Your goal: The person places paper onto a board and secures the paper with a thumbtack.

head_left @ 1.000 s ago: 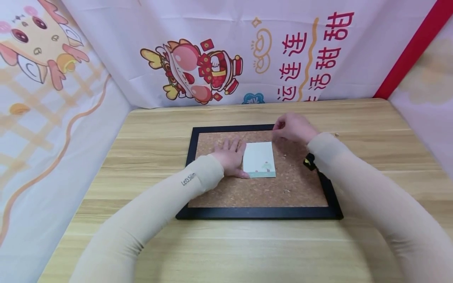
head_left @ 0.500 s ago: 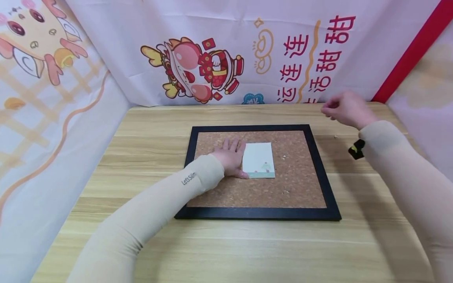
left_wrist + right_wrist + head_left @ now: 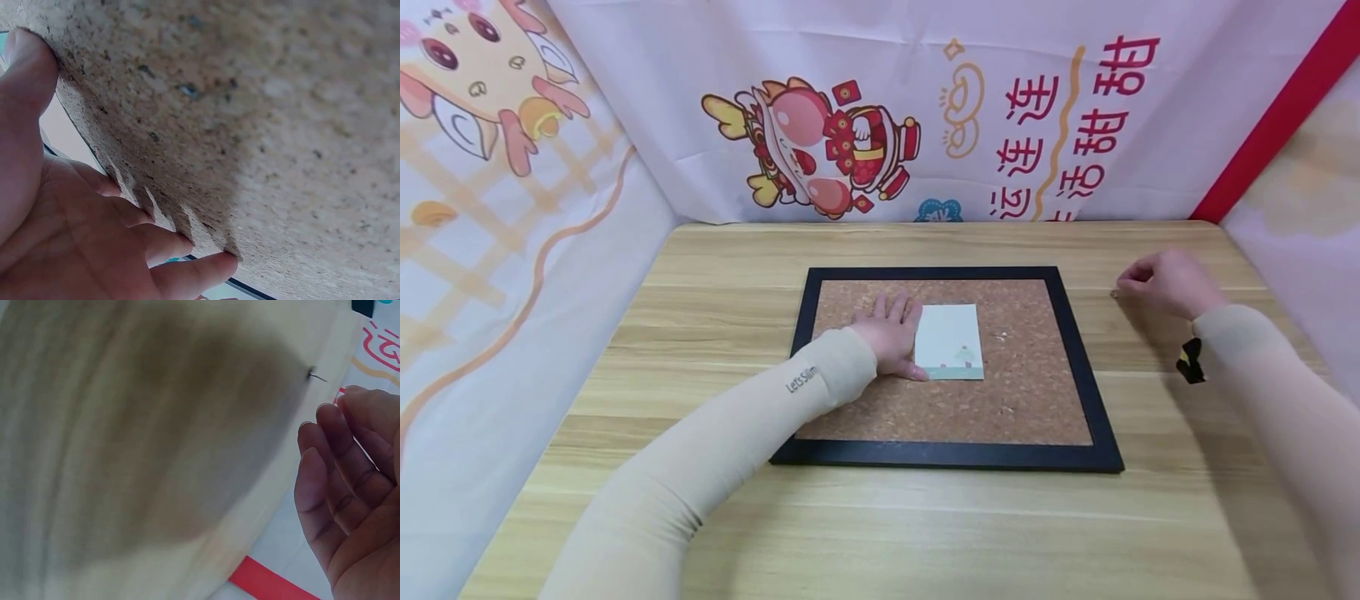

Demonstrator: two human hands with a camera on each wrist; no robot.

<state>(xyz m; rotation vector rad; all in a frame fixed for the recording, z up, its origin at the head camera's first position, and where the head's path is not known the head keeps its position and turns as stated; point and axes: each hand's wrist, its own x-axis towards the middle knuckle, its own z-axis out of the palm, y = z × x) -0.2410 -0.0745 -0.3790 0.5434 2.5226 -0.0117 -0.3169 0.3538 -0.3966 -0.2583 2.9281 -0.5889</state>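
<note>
Has a white card (image 3: 947,337) lying flat near the middle of a cork board (image 3: 1030,375), printed with a green strip and a small tree along its near edge. Rests the left hand (image 3: 889,335) palm down on the cork at the card's left edge, with the fingers straight, spread apart and gripping nothing, and with the thumb tip at the card's near left corner. Stretches the left arm in from the near left, in a beige sleeve (image 3: 760,417) with dark lettering. Reaches the right hand (image 3: 1172,283) out past the board's black frame (image 3: 1083,375), low over the far right of the worktop (image 3: 947,533), with the fingers loosely curved, partly spread and holding nothing visible. Points those fingertips towards a tiny pin (image 3: 1113,293), near but apart in the right wrist view. Wears a black and yellow tag (image 3: 1190,361) at the right wrist. Has a white cloth (image 3: 880,25) behind, showing a cartoon figure (image 3: 831,150).
</note>
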